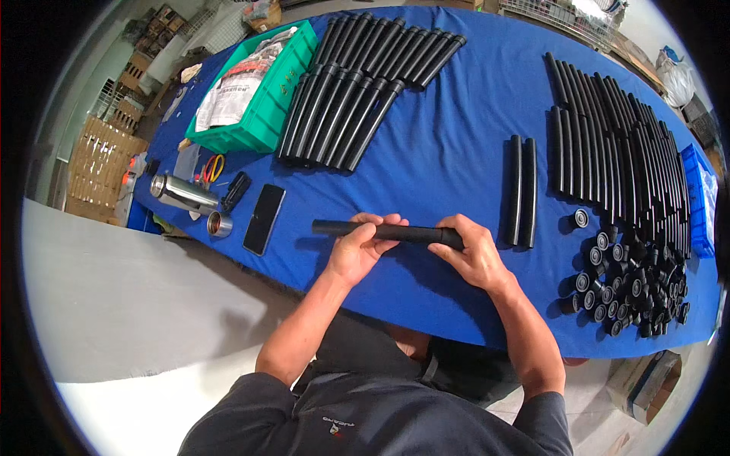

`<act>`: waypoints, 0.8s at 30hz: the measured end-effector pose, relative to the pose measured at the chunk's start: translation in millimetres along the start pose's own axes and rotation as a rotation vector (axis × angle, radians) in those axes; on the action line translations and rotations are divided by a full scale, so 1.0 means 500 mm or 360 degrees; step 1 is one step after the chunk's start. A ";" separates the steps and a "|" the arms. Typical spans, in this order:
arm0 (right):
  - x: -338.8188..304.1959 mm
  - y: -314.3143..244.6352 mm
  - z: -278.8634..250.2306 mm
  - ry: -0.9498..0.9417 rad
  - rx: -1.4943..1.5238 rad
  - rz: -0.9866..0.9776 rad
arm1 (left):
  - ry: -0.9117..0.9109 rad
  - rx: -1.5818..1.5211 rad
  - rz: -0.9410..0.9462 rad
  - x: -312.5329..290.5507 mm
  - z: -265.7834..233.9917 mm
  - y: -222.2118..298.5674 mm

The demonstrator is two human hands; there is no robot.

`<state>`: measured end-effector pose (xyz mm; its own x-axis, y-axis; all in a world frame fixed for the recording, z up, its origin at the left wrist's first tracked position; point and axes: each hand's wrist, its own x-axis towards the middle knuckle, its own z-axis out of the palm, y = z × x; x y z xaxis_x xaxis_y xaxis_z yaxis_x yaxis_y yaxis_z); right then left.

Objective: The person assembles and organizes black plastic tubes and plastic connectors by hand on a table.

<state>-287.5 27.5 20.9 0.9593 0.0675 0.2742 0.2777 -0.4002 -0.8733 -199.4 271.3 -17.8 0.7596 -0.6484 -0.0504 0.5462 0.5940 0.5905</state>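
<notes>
A black tube [334, 227] lies level across both hands, just above the blue cloth near the table's front edge. My left hand [357, 247] is closed round its middle, thumb in front. At the right end, where a wider black cap [452, 239] sits on the tube, my right hand [473, 251] grips with thumb and fingers. Two bare tubes [523, 190] lie side by side to the right of my hands. Farther right is a heap of small black caps [608, 292], with one loose cap [580, 218] behind it.
Capped tubes [342, 114] lie in rows at the back left, beside a green crate [266, 125] holding newspaper. Many uncapped tubes [608, 144] fill the right, near a blue bin [696, 201]. A phone [265, 219], steel flask [182, 194], metal cup [219, 223] and scissors [213, 167] lie left.
</notes>
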 end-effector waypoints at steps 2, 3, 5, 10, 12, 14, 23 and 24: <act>0.005 0.007 0.002 0.0041 -0.0062 -0.0033 | 0.0039 0.0010 0.0046 -0.010 0.000 -0.006; 0.006 0.009 0.002 0.0033 -0.0027 -0.0030 | 0.0036 0.0012 0.0054 -0.010 0.001 -0.005; 0.004 0.010 0.004 0.0022 0.0006 -0.0036 | 0.0021 -0.0004 0.0043 -0.007 0.003 -0.008; -0.005 0.005 0.009 -0.0013 0.0083 0.0027 | 0.0037 -0.0056 -0.0007 -0.004 -0.002 0.001; -0.003 -0.002 -0.001 -0.0092 0.0160 0.0087 | 0.0030 -0.0076 -0.0040 -0.002 -0.003 0.006; -0.001 -0.006 -0.002 -0.0169 0.0236 0.0145 | 0.0063 -0.0094 -0.0043 -0.003 -0.004 0.004; 0.003 -0.009 -0.005 -0.0129 -0.0160 0.0062 | 0.0087 0.0040 0.0047 -0.008 -0.007 -0.002; 0.003 -0.005 -0.003 -0.0103 -0.0144 0.0051 | 0.0082 0.0043 0.0046 -0.008 -0.004 -0.002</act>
<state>-286.7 27.3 24.2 0.9697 0.1112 0.2176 0.2440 -0.4837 -0.8405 -202.0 274.2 -19.9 0.7925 -0.6053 -0.0741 0.5147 0.5987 0.6137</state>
